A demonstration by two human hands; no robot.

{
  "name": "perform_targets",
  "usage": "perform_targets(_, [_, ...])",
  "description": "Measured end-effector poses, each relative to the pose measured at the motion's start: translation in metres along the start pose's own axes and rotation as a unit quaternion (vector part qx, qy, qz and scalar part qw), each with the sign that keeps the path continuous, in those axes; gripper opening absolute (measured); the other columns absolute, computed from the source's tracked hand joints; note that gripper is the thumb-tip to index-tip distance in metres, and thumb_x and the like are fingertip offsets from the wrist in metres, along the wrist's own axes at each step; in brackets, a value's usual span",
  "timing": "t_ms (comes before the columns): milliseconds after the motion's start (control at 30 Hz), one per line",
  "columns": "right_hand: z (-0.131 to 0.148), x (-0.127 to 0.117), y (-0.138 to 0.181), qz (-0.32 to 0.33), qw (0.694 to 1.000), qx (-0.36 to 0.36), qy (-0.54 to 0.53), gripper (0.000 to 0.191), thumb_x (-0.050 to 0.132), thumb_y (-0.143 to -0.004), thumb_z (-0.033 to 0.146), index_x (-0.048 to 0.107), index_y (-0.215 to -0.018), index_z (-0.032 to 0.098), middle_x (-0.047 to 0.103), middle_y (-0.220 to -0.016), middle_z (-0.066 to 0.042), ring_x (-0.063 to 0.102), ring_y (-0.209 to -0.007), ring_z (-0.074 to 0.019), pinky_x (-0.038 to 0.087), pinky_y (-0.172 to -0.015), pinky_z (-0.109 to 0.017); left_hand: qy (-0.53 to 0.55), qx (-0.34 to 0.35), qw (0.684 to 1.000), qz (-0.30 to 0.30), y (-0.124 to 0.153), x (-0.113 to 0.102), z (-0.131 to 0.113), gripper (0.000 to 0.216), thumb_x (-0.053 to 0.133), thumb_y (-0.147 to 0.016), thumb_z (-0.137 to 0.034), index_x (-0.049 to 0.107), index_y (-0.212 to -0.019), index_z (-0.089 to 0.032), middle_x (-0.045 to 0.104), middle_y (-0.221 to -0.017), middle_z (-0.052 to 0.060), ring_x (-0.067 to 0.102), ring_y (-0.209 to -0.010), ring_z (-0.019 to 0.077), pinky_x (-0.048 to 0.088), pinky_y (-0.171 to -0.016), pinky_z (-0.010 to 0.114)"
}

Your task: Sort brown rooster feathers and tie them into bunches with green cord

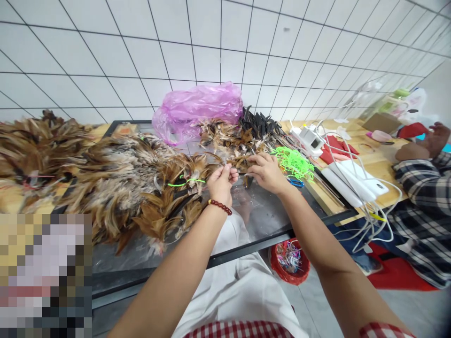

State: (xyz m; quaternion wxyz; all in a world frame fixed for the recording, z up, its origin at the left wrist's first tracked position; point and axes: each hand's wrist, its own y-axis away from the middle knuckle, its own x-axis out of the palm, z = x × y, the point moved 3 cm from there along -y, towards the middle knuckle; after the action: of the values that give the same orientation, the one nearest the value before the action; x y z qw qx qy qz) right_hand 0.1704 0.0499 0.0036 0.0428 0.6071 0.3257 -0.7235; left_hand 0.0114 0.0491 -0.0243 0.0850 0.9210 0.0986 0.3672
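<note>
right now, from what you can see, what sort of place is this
Probably a craft workroom where feathers are handled: heaps of brown feathers lie on a dark worktop, a tangle of bright green strands sits beside the right hand, and another person's plaid sleeve shows farther right.

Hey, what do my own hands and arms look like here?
The left hand and right hand are gloveless. A bracelet of round, dark reddish-brown beads circles the left wrist; the right wrist is bare. A red-and-white checked cloth sleeve shows on the right arm.
</note>
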Motion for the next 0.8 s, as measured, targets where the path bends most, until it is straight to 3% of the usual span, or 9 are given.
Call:
perform_targets(167, [0.004,-0.004,-0.002,-0.041,0.998,-0.031,-0.039,0.037,0.039,-0.091,0.013,0.066,-0.113,0.025,0.067,-0.107,-0.007,0.055,-0.100,-0.0207,0.035,-0.087,-0.037,-0.057,-0.030,0.997,0.040,0.003,0.002,0.001,0.016,0.076,-0.072,-0.022,0.066,-0.074,-0.010,0.067,-0.065,0.005,0.063,-0.055,0.0101,0.051,-0.058,0.023])
perform_targets(333, [0.012,-0.007,-0.003,-0.053,0.996,-0.029,-0.070,0.041,0.037,-0.091,0.013,0.061,-0.124,0.022,0.068,-0.107,-0.009,0.058,-0.099,-0.0213,0.041,-0.087,-0.036,-0.098,-0.017,0.994,0.047,0.000,0.001,0.007,0.013,0.075,-0.073,-0.021,0.069,-0.074,-0.010,0.068,-0.066,0.004,0.062,-0.053,0.0096,0.052,-0.056,0.023])
perform_targets(433, [0.009,-0.008,-0.002,-0.043,0.995,-0.012,-0.091,0.031,0.040,-0.094,0.017,0.066,-0.109,0.021,0.070,-0.102,-0.008,0.060,-0.097,-0.0202,0.041,-0.088,-0.034,-0.120,-0.029,0.991,0.058,0.000,0.002,0.007,0.014,0.076,-0.072,-0.022,0.069,-0.073,-0.010,0.068,-0.066,0.006,0.062,-0.053,0.0106,0.052,-0.055,0.023])
perform_targets(533, [0.008,-0.008,-0.002,-0.036,0.994,-0.039,-0.091,0.027,0.041,-0.094,0.018,0.068,-0.096,0.021,0.070,-0.098,-0.007,0.060,-0.095,-0.0195,0.040,-0.086,-0.034,-0.141,-0.045,0.986,0.079,0.001,0.003,0.005,0.014,0.076,-0.072,-0.021,0.069,-0.070,-0.010,0.068,-0.064,0.007,0.062,-0.051,0.0110,0.053,-0.055,0.025])
perform_targets(800, [0.019,-0.010,-0.003,-0.033,0.996,-0.056,-0.056,0.029,0.041,-0.095,0.021,0.070,-0.095,0.021,0.069,-0.096,-0.007,0.057,-0.091,-0.0210,0.038,-0.085,-0.036,-0.228,-0.116,0.951,0.173,0.003,0.006,0.004,0.013,0.076,-0.071,-0.014,0.068,-0.063,-0.008,0.065,-0.058,0.009,0.058,-0.046,0.0112,0.048,-0.047,0.023])
